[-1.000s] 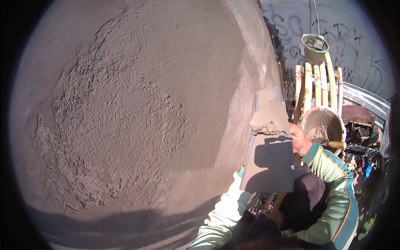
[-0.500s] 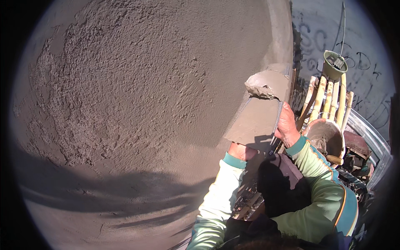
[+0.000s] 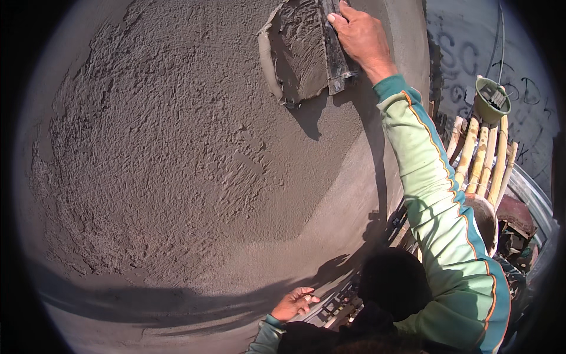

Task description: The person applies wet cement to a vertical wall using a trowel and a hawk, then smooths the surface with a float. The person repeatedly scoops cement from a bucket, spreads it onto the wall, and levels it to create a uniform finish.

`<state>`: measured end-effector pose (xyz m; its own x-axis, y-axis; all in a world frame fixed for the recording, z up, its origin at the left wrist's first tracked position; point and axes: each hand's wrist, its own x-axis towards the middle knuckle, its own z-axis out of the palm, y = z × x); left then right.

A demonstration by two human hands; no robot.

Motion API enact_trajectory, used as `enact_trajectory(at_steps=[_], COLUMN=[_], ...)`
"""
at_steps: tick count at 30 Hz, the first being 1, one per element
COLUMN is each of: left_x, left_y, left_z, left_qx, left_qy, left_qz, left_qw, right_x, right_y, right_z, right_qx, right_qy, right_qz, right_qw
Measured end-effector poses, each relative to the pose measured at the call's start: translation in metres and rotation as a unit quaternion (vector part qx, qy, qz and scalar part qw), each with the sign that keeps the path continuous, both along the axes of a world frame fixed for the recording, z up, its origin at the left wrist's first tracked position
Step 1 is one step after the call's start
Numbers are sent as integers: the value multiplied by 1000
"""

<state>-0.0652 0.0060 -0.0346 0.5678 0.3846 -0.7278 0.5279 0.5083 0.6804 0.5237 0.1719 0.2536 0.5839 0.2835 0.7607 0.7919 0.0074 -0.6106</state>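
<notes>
At the top of the view my right hand is closed on a dark, straight-edged plastering float, held up at the grey wall. A thick slab of wet mortar lies along the float's left side, its ragged edge standing out and casting a shadow below. How much of it rests on the wall and how much on the float, I cannot tell. Low in the view, my left hand is empty, its fingers loosely bent and apart near the foot of the wall.
Rough mortar covers the wall's left and middle; smoother mortar lies to the right. On the right, a green bucket with a rope stands by several bamboo poles. A mortar-smeared tub sits behind my right sleeve. Dark rubble lies beside it.
My right hand has moved up to the wall with the float and mortar. My left hand has left the mortar-covered board and dropped low, empty.
</notes>
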Motion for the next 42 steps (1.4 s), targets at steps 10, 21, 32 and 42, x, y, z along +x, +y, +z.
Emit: enact_trajectory(at_steps=[10,21,32,42], left_x=[8,33,36,33], left_y=[5,-17,-50,-50], left_z=[10,-50,12,-35], left_qx=[0,84,209,184], left_qy=[28,49,65,57], left_qz=[74,-96,-217,-213], left_qw=[997,991,951,958], right_x=[16,-100,-350,-183], right_y=[-19,-77,-126,-94], right_z=[-392,-74,-83,-76], right_qx=[7,195,43,97], right_qy=[582,176,-270,-169], right_qz=[194,398,333,98], right_qw=[790,879,902,976])
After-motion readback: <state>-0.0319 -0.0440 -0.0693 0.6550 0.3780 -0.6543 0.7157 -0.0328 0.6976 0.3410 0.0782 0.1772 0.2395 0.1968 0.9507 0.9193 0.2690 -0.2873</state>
